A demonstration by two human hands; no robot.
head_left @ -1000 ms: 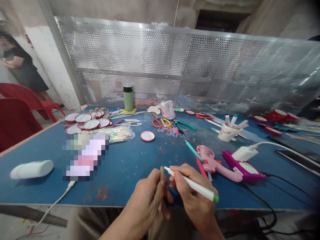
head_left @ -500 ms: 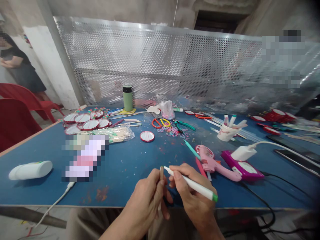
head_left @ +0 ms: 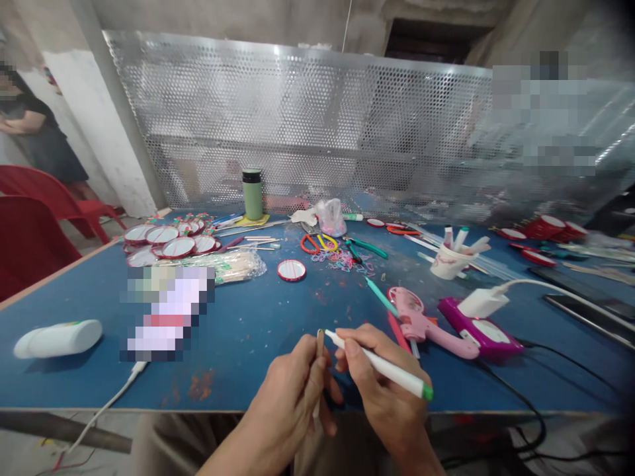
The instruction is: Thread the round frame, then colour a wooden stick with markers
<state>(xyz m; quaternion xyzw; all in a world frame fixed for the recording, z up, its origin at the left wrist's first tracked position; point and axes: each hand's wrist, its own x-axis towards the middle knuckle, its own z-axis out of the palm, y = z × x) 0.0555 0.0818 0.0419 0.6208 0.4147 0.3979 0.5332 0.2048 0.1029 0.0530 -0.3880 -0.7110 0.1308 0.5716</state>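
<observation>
Smooth plastic pen [head_left: 397,373], wooden stick [head_left: 320,342]

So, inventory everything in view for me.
Wooden stick: one, tan, left hand
Marker: one, white and green, right hand
Loose disc: one, white and red, centre
Other discs: many, red-rimmed, left and right
Tumbler: one, green, back left
Bottle: one, white, left
Bagged sticks: uncounted, pale, left
Handled tools: several, multicoloured, centre back
Small loops: many, multicoloured, beside tools
Paper cup: one, white, right
Glue gun: one, pink, right
Box: one, purple, right
Flat devices: apparently two, dark, right
Chairs: two, red, back left
Standing person: one, dark-clothed, back left
Mesh panel: one, silver, back
Table: one, blue, beneath
Left hand: one, bare, centre front
Right hand: one, bare, beside left
</observation>
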